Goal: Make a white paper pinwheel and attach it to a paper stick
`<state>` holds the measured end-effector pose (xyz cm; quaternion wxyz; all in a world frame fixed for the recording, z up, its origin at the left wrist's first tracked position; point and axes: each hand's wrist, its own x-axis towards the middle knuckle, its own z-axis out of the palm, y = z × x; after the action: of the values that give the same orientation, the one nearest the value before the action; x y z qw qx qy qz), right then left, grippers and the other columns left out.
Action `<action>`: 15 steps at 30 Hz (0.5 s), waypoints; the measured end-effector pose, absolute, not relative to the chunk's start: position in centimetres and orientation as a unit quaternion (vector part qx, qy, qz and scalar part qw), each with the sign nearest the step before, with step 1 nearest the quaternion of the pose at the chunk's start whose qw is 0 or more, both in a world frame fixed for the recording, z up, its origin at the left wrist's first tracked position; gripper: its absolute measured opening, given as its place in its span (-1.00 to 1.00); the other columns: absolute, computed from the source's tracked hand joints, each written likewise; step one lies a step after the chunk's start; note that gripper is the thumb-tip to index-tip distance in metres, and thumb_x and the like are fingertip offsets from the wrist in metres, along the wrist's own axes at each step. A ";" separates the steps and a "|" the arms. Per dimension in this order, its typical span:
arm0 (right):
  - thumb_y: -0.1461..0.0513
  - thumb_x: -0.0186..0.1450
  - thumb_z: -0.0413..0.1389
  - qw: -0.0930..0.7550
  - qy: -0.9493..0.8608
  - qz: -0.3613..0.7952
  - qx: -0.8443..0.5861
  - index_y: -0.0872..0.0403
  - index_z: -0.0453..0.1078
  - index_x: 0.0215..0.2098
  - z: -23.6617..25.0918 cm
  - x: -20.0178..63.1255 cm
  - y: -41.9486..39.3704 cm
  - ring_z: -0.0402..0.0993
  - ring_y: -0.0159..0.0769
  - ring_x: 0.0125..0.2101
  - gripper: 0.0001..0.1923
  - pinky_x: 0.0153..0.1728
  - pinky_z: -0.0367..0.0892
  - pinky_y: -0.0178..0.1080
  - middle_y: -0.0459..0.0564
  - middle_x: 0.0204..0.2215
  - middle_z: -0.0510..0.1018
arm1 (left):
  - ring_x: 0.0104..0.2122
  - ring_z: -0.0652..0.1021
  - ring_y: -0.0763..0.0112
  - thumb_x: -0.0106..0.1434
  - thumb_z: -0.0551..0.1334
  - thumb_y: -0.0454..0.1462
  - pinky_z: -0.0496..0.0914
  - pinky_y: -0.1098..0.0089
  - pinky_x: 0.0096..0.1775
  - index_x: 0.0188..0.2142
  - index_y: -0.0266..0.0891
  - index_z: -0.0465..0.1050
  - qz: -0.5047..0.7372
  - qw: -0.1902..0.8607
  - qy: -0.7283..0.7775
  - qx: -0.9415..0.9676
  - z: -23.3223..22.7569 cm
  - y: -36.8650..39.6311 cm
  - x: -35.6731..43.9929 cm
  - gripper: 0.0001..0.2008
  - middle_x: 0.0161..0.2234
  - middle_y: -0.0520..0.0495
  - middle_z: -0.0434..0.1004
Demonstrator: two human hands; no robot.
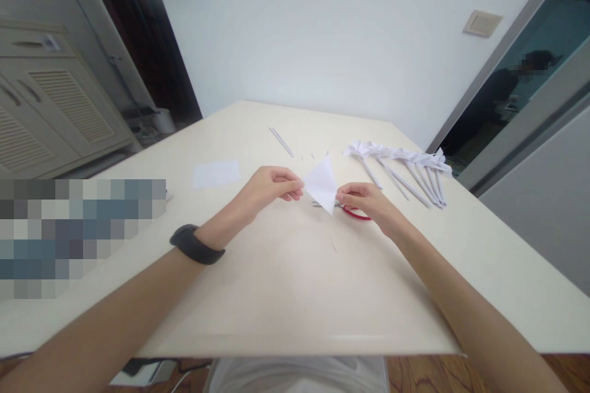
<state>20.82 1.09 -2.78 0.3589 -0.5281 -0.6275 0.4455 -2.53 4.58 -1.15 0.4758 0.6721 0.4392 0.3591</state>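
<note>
A small white sheet of paper (322,184), its visible outline pointed at top and bottom, is held up above the table between my two hands. My left hand (276,185) pinches its left corner between thumb and fingers. On the opposite side, my right hand (362,198) is closed on the right edge. Scissors with red handles (357,214) lie on the table just beneath, partly covered by the paper and my right hand. Whether the paper is folded, I cannot tell.
Several paper flowers on rolled stems (410,175) lie in a row at the right. Two thin white paper sticks (281,141) are further back. A flat white paper sheet (216,174) rests left of my hands. Behind the table (286,295) rises a wall (345,31).
</note>
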 end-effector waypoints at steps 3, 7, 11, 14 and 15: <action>0.05 0.13 0.16 0.360 -0.630 0.446 -0.524 0.09 0.43 -0.39 -3.1 20.8 1.2 0.24 -0.42 -0.51 -0.73 -0.47 0.13 -0.33 -0.09 -0.51 0.40 | -0.42 0.54 0.40 0.08 0.29 -0.17 0.40 0.42 -0.32 -0.44 -0.28 0.49 0.357 0.480 0.441 0.669 -1.1 4.5 -2.5 -0.81 -0.48 -0.06 0.56; 0.06 0.13 0.16 0.364 -0.631 0.445 -0.521 0.10 0.43 -0.40 -3.2 20.8 1.3 0.22 -0.43 -0.51 -0.74 -0.47 0.12 -0.33 -0.09 -0.50 0.39 | -0.43 0.54 0.42 0.08 0.29 -0.18 0.40 0.43 -0.32 -0.44 -0.29 0.49 0.357 0.487 0.435 0.668 -1.1 4.4 -2.5 -0.81 -0.48 -0.05 0.56; 0.07 0.13 0.15 0.364 -0.630 0.448 -0.519 0.10 0.42 -0.40 -3.1 20.7 1.2 0.22 -0.43 -0.50 -0.75 -0.47 0.11 -0.33 -0.08 -0.50 0.38 | -0.42 0.54 0.42 0.08 0.29 -0.18 0.40 0.44 -0.33 -0.43 -0.30 0.48 0.355 0.487 0.439 0.666 -1.1 4.5 -2.5 -0.81 -0.47 -0.05 0.56; 0.07 0.12 0.16 0.369 -0.626 0.447 -0.522 0.11 0.41 -0.41 -3.0 20.6 1.1 0.21 -0.43 -0.51 -0.75 -0.48 0.10 -0.33 -0.09 -0.51 0.37 | -0.43 0.54 0.42 0.08 0.29 -0.18 0.40 0.43 -0.33 -0.43 -0.30 0.48 0.354 0.488 0.440 0.665 -1.1 4.4 -2.4 -0.81 -0.47 -0.06 0.56; 0.07 0.12 0.16 0.372 -0.624 0.446 -0.523 0.10 0.41 -0.42 -2.9 20.6 1.1 0.21 -0.43 -0.52 -0.75 -0.49 0.09 -0.33 -0.09 -0.52 0.37 | -0.43 0.54 0.42 0.08 0.29 -0.18 0.40 0.43 -0.33 -0.44 -0.30 0.48 0.354 0.488 0.440 0.666 -1.1 4.4 -2.4 -0.81 -0.47 -0.06 0.56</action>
<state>20.59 1.08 -2.93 0.3717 -0.5230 -0.6243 0.4457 -2.44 4.44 -1.09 0.4876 0.6657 0.4398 0.3545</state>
